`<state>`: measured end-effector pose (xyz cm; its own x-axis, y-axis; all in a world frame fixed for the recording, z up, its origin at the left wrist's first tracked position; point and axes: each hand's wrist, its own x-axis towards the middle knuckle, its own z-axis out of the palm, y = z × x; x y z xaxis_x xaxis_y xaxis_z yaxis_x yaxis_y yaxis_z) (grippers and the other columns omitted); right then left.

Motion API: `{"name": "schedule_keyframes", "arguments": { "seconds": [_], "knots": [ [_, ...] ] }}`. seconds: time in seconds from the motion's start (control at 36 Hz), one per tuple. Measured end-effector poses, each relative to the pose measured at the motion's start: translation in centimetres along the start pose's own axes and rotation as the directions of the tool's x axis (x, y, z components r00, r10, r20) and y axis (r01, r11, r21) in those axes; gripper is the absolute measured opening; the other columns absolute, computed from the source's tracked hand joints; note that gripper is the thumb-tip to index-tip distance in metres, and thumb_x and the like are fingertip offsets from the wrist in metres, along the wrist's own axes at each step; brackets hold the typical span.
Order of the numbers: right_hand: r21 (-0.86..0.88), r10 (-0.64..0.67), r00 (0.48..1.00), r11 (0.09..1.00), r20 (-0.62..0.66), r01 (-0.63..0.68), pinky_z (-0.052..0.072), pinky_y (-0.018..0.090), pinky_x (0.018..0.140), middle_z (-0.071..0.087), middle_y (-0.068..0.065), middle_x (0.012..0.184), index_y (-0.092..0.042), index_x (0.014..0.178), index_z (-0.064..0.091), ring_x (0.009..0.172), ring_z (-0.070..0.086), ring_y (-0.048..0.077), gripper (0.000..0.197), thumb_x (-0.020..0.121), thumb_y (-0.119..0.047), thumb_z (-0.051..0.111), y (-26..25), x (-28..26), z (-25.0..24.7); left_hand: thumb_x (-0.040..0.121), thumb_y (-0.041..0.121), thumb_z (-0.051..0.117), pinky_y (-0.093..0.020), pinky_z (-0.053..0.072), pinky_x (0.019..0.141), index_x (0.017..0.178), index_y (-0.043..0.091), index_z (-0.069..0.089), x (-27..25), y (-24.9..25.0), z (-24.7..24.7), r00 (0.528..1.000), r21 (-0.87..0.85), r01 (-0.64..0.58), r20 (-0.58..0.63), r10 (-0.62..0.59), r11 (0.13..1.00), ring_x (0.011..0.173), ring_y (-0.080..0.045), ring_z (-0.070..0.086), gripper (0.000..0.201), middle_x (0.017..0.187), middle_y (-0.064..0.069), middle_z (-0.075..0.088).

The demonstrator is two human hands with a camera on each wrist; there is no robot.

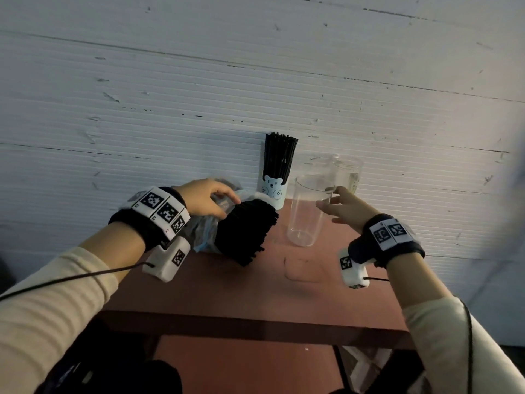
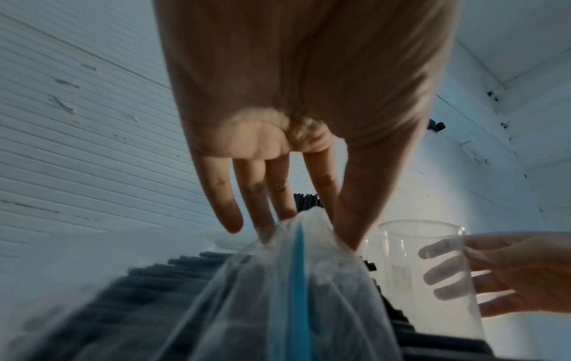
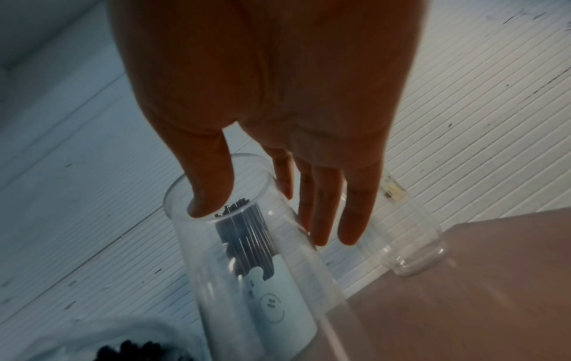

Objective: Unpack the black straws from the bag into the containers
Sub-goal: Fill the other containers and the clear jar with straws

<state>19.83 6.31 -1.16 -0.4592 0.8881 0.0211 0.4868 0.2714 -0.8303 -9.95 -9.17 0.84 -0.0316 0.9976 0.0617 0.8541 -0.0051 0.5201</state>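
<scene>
left grip (image 1: 210,200) pinched on top of bag (image 1: 204,233) of black straws (image 1: 247,231) lying on counter (image 1: 284,294), right grip (image 1: 345,209) clasped round empty clear cup (image 1: 306,220) beside it, pale blue bear cup (image 1: 274,191) at wall (image 1: 170,95) packed with upright straws, jar (image 1: 348,172) behind, label too blurred to read

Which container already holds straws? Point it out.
The pale blue bear cup: black straws stand upright in it. The clear cup and jar hold none.
</scene>
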Motion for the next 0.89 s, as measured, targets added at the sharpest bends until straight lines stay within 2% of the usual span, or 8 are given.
{"name": "schedule_keyframes", "arguments": {
  "seconds": [0.19, 0.25, 0.33, 0.42, 0.53, 0.69, 0.78, 0.89],
  "knots": [
    [-0.116, -0.032, 0.991, 0.993, -0.133, 0.016, 0.031, 0.048, 0.113, 0.021, 0.01, 0.157, -0.018, 0.153, 0.011, 0.141, 0.029, 0.028, 0.114, 0.067, -0.07, 0.065, -0.7, -1.6, -0.2, 0.084, 0.004, 0.067, -0.034, 0.045, 0.1, 0.111, 0.035, 0.067, -1.4, -0.8, -0.2, 0.995, -0.016, 0.047, -0.089, -0.048, 0.999, 0.12, -0.014, 0.055, 0.041, 0.123, -0.003, 0.062],
    [-0.191, -0.141, 0.951, 0.977, -0.274, 0.09, 0.025, 0.048, 0.115, 0.015, 0.01, 0.157, -0.016, 0.152, 0.012, 0.144, 0.021, 0.028, 0.106, 0.074, -0.065, 0.064, -1.6, -2.3, 0.0, 0.084, 0.003, 0.064, -0.031, 0.046, 0.094, 0.109, 0.036, 0.068, -1.6, -1.0, -0.3, 0.99, -0.023, 0.052, -0.129, -0.055, 0.998, 0.116, -0.015, 0.057, 0.041, 0.12, -0.004, 0.063],
    [-0.327, -0.4, 0.804, 0.905, -0.439, 0.272, 0.024, 0.043, 0.114, 0.027, 0.012, 0.144, -0.013, 0.145, 0.03, 0.135, 0.024, 0.029, 0.078, 0.084, -0.045, 0.067, -3.6, -3.3, 1.1, 0.083, 0.001, 0.057, -0.027, 0.045, 0.089, 0.105, 0.036, 0.069, -1.3, -1.3, -0.5, 0.978, -0.05, 0.073, -0.193, -0.082, 0.996, 0.114, -0.015, 0.058, 0.043, 0.114, -0.001, 0.064],
    [-0.452, -0.586, 0.689, 0.798, -0.426, 0.399, 0.029, 0.033, 0.101, 0.041, 0.007, 0.128, -0.015, 0.129, 0.05, 0.121, 0.035, 0.024, 0.05, 0.086, -0.035, 0.066, -5.7, -3.4, 3.0, 0.084, 0.0, 0.057, -0.022, 0.04, 0.085, 0.107, 0.034, 0.071, -0.8, -1.3, -0.6, 0.962, -0.081, 0.108, -0.243, -0.125, 0.991, 0.112, -0.012, 0.057, 0.043, 0.114, 0.003, 0.063],
    [-0.421, -0.649, 0.741, 0.728, -0.173, 0.54, 0.038, 0.027, 0.086, 0.061, -0.003, 0.103, -0.016, 0.102, 0.068, 0.099, 0.05, 0.013, 0.017, 0.089, -0.024, 0.061, -8.5, -2.9, 6.9, 0.086, 0.006, 0.06, -0.021, 0.041, 0.084, 0.104, 0.036, 0.071, -0.2, -1.2, -0.5, 0.953, -0.105, 0.099, -0.275, -0.124, 0.99, 0.107, -0.012, 0.059, 0.037, 0.113, 0.004, 0.066],
    [-0.535, -0.467, 0.837, 0.646, 0.286, 0.544, 0.04, 0.026, 0.076, 0.069, 0.004, 0.103, -0.015, 0.109, 0.07, 0.091, 0.059, 0.018, 0.031, 0.098, -0.032, 0.046, -11.4, -0.8, 12.7, 0.081, -0.005, 0.056, -0.031, 0.047, 0.097, 0.099, 0.038, 0.069, 0.2, -1.6, -0.8, 0.957, -0.121, -0.021, -0.29, -0.015, 0.992, 0.116, -0.015, 0.059, 0.047, 0.12, -0.005, 0.067],
    [-0.616, -0.424, 0.856, 0.6, 0.296, 0.511, 0.046, 0.034, 0.088, 0.065, 0.009, 0.113, -0.017, 0.12, 0.064, 0.104, 0.06, 0.027, 0.032, 0.099, -0.029, 0.042, -12.0, -0.1, 14.6, 0.083, -0.006, 0.053, -0.024, 0.046, 0.093, 0.107, 0.028, 0.072, 0.6, -1.7, -1.1, 0.942, -0.118, -0.019, -0.334, -0.021, 0.993, 0.114, -0.012, 0.06, 0.045, 0.12, -0.001, 0.067],
    [-0.72, -0.405, 0.868, 0.508, 0.286, 0.474, 0.037, 0.032, 0.102, 0.053, 0.007, 0.135, -0.018, 0.137, 0.048, 0.124, 0.048, 0.025, 0.04, 0.099, -0.029, 0.046, -11.9, 0.7, 15.7, 0.089, 0.003, 0.055, -0.016, 0.048, 0.072, 0.108, 0.03, 0.072, 1.1, -1.8, -1.2, 0.935, -0.069, -0.005, -0.354, -0.019, 0.998, 0.072, 0.003, 0.056, 0.038, 0.118, 0.008, 0.066]
  ]
}}
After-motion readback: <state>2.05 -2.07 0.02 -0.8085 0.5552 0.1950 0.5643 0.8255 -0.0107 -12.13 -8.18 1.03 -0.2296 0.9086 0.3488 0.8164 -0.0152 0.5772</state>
